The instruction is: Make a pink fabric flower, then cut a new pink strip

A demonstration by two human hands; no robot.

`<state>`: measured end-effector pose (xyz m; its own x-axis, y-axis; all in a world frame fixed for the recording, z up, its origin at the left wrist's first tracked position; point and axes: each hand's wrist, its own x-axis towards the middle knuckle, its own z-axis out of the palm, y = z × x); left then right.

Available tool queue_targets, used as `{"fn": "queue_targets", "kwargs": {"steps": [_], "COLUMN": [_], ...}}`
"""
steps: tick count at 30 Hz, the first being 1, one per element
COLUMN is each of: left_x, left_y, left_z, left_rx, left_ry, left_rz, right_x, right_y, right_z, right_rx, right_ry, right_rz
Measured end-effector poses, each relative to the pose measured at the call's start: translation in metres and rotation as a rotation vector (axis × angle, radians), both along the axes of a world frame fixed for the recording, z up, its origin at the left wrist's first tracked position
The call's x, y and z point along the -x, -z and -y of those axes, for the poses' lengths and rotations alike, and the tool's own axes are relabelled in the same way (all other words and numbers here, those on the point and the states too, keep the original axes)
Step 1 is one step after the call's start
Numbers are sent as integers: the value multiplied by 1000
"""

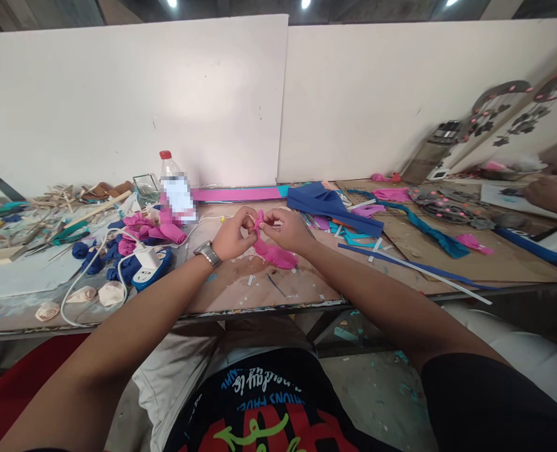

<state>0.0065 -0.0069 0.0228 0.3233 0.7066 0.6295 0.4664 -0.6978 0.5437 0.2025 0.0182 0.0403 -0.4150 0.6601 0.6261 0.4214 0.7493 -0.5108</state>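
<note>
Both hands together over the table (269, 295), pinching one pink foam strip (272, 251) betw. fingertips: left hand (233, 235) w/ wristwatch (208, 253) grips its top end from the left, right hand (285, 229) from the right; rest of strip trails down onto the table just below the hands. Left of left hand: pile of pink & blue foam bits (137, 242), power strip (149, 267), plastic bottle (174, 188) behind. Right of right hand: folded blue sheet (328, 204). Far right, another person's hand (549, 191).

Bare tabletop (278, 285) between power strip (150, 267) and blue strips (391, 260)
</note>
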Motion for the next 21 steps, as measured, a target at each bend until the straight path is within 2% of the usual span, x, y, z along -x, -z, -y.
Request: {"fn": "queue_targets", "kwargs": {"steps": [8, 15, 21], "left_x": [-1, 4, 7], "left_y": [7, 6, 7], "left_z": [-4, -5, -7], "left_rx": [65, 128, 119], "left_ry": [95, 206, 175], "left_rz": [57, 92, 56], "right_x": [1, -1, -1], "right_y": [0, 0, -1], "right_z": [2, 1, 2], "right_rx": [-2, 42, 69], "right_ry": [0, -20, -57], "right_rz": [26, -13, -45]}}
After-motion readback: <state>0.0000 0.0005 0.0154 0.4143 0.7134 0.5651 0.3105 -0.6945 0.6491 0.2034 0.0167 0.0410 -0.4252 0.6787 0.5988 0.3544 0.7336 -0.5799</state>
